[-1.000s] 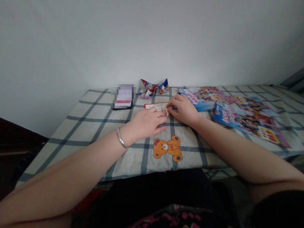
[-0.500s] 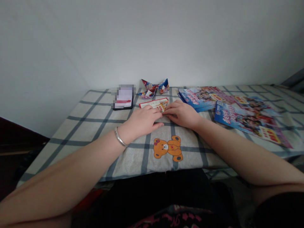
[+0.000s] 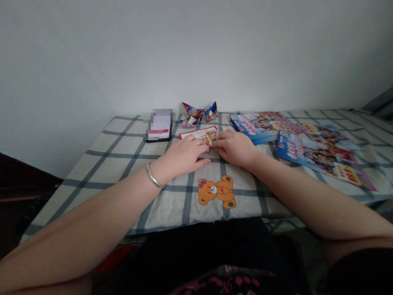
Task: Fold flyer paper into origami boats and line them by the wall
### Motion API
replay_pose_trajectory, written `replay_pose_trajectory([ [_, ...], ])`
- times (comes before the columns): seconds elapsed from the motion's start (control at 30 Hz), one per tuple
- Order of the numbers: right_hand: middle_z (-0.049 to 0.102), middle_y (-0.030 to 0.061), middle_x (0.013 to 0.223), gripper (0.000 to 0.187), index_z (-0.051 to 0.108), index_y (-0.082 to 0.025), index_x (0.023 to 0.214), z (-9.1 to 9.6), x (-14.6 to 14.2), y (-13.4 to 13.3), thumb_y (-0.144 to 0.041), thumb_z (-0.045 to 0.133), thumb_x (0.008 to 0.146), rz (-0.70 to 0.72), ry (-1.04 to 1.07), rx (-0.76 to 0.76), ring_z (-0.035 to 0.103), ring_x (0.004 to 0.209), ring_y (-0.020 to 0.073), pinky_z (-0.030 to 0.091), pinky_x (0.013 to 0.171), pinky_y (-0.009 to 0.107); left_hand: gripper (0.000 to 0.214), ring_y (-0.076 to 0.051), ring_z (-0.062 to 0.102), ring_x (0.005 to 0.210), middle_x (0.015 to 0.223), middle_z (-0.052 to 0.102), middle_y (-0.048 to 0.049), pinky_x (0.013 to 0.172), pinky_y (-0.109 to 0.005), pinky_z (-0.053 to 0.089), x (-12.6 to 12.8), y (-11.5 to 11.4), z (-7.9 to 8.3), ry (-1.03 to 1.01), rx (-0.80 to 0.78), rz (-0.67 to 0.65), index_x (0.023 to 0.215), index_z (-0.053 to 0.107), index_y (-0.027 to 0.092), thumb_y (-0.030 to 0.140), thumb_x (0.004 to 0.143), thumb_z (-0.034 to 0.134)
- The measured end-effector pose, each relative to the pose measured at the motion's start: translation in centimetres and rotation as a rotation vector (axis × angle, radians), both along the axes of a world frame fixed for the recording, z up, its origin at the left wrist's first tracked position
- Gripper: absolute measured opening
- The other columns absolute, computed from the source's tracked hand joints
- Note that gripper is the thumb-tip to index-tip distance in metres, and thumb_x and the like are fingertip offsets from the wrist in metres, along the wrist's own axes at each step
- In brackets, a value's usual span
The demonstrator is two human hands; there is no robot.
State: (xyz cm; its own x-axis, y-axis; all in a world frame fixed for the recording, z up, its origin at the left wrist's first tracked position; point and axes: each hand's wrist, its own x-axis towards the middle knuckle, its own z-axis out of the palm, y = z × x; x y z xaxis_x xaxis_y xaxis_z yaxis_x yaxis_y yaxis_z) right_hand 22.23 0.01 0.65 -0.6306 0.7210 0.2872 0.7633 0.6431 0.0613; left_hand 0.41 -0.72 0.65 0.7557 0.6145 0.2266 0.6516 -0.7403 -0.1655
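Note:
My left hand [image 3: 188,155], with a silver bangle on its wrist, lies palm down with its fingers flat over the near-left part of a folded paper sheet [image 3: 201,133]. The thumb is held apart on the cloth. At the paper's near right corner, my right hand [image 3: 236,147] touches down with its index finger stretched out. The other right fingers are bent loosely beneath and beside it. White with a red edge and printed colours, the paper is partly hidden under both hands.
Behind the paper stands a folded paper figure [image 3: 199,114] in printed colours. A phone [image 3: 160,126] lies to its left, its screen blurred. Several printed flyers [image 3: 319,153] lie on the right. Checked cloth [image 3: 107,164] with a bear picture covers the table, against a pale wall.
My right hand has shifted slightly right, its index finger now standing out and the others more bent. The left hand stays almost in place on the paper.

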Motion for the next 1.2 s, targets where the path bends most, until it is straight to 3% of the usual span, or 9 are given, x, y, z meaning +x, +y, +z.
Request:
replay_pose_trajectory([
  [0.37, 0.071, 0.0121, 0.110, 0.035, 0.076, -0.023, 0.115, -0.05, -0.16, 0.30, -0.021, 0.048, 0.094, -0.144, -0.048, 0.038, 0.061, 0.099, 0.0292, 0.044, 0.072, 0.039, 0.035, -0.028, 0.059, 0.111, 0.121, 0.069, -0.0073, 0.095, -0.042, 0.048, -0.09, 0.12, 0.02, -0.025, -0.030, -0.014, 0.116, 0.069, 0.019, 0.045, 0.095, 0.060],
  [0.87, 0.067, 0.0114, 0.118, 0.042, 0.067, -0.027, 0.130, 0.09, -0.39, 0.22, -0.026, 0.042, 0.097, -0.291, -0.115, 0.028, 0.060, 0.109, 0.0295, 0.047, 0.087, 0.040, 0.035, -0.029, 0.058, 0.114, 0.125, 0.068, -0.0073, 0.098, -0.042, 0.047, -0.19, 0.24, -0.10, -0.031, -0.040, -0.019, 0.118, 0.069, 0.019, 0.044, 0.096, 0.059],
  [1.03, 0.063, 0.0143, 0.128, 0.046, 0.061, -0.021, 0.137, -0.24, -0.28, 0.48, -0.028, 0.041, 0.096, -0.367, -0.101, 0.038, 0.056, 0.116, 0.0322, 0.047, 0.091, 0.042, 0.034, -0.028, 0.059, 0.114, 0.125, 0.068, -0.0072, 0.098, -0.041, 0.047, -0.28, 0.40, -0.19, -0.042, -0.045, -0.031, 0.118, 0.069, 0.020, 0.043, 0.095, 0.060],
  [1.2, 0.060, 0.0152, 0.134, 0.047, 0.061, -0.019, 0.137, -0.48, -0.06, 0.74, -0.028, 0.041, 0.095, -0.350, -0.082, 0.032, 0.055, 0.118, 0.0331, 0.047, 0.095, 0.044, 0.034, -0.028, 0.059, 0.114, 0.125, 0.068, -0.0071, 0.098, -0.041, 0.047, -0.33, 0.47, -0.25, -0.046, -0.037, -0.037, 0.119, 0.069, 0.020, 0.043, 0.095, 0.060],
])
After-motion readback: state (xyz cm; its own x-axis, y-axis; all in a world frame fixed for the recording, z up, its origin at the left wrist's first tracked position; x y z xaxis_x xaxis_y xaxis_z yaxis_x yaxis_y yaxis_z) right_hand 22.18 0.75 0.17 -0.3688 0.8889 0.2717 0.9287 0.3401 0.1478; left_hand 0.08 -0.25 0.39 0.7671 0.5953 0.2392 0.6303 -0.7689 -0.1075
